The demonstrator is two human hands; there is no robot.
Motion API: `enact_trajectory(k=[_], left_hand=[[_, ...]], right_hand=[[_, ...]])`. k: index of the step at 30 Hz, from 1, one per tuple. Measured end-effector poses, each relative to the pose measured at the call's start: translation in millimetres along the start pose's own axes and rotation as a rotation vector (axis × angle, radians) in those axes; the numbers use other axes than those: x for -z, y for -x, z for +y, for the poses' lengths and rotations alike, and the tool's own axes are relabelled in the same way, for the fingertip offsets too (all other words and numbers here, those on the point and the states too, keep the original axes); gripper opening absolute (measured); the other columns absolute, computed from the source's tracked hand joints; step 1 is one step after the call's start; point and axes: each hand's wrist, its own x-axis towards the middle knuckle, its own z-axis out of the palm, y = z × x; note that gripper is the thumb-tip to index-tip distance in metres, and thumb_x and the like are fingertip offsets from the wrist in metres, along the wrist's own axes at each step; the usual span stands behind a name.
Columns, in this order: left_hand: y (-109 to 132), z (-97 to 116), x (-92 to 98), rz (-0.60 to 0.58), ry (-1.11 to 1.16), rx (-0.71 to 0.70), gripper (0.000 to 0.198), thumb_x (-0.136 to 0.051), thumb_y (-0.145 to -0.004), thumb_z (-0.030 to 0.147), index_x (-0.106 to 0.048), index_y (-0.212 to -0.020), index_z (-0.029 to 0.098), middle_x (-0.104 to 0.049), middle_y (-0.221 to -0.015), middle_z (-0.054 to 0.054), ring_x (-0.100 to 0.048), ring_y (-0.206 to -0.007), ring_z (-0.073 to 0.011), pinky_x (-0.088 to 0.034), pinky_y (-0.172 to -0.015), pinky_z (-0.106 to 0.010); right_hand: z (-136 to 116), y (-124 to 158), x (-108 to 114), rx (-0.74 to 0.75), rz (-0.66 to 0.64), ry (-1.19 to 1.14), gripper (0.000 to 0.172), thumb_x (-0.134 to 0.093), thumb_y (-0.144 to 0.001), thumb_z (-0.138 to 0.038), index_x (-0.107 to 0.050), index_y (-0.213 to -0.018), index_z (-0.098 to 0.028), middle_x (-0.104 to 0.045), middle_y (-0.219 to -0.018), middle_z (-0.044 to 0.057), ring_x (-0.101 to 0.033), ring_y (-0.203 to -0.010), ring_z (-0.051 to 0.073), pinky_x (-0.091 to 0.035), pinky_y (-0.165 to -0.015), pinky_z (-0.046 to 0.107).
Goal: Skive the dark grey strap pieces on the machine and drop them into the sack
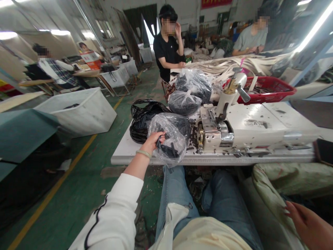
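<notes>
My left hand (154, 140) reaches into a clear plastic bag (170, 133) of black strips at the front left of the white worktable (122, 147), its fingers closed on some of the strips. A bracelet sits on that wrist. My right hand (307, 225) rests low at the bottom right beside my lap, fingers loosely apart and holding nothing. A white sewing machine (247, 126) lies along the table right of the bag.
A black bag (142, 119) and two more clear bags of dark pieces (191, 90) lie behind. A red basket (270, 88) stands at the back right. A white bin (78, 109) stands on the green floor to the left. Three people work further back.
</notes>
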Motion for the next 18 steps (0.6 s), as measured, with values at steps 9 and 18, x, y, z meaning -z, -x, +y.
enact_trajectory(k=[9, 18], left_hand=[[64, -30, 19.3, -0.097, 0.206, -0.148, 0.025, -0.074, -0.069, 0.017, -0.057, -0.086, 0.013, -0.039, -0.054, 0.008, -0.036, -0.043, -0.0027, -0.024, -0.035, -0.009], [145, -80, -19.4, -0.14, 0.172, -0.206, 0.036, -0.077, -0.068, 0.028, -0.054, -0.093, 0.017, -0.04, -0.054, 0.009, -0.035, -0.045, -0.0041, -0.022, -0.037, -0.011]], right_hand=[[-130, -19, 3, 0.072, -0.002, -0.14, 0.032, -0.05, -0.08, -0.056, -0.067, -0.087, -0.029, -0.073, -0.081, 0.016, -0.07, -0.074, 0.036, -0.052, -0.066, 0.048], [-318, -27, -52, 0.114, -0.8, -1.225, 0.05, -0.071, -0.073, -0.054, -0.066, -0.107, -0.017, -0.073, -0.099, 0.011, -0.07, -0.087, 0.022, -0.056, -0.08, 0.037]])
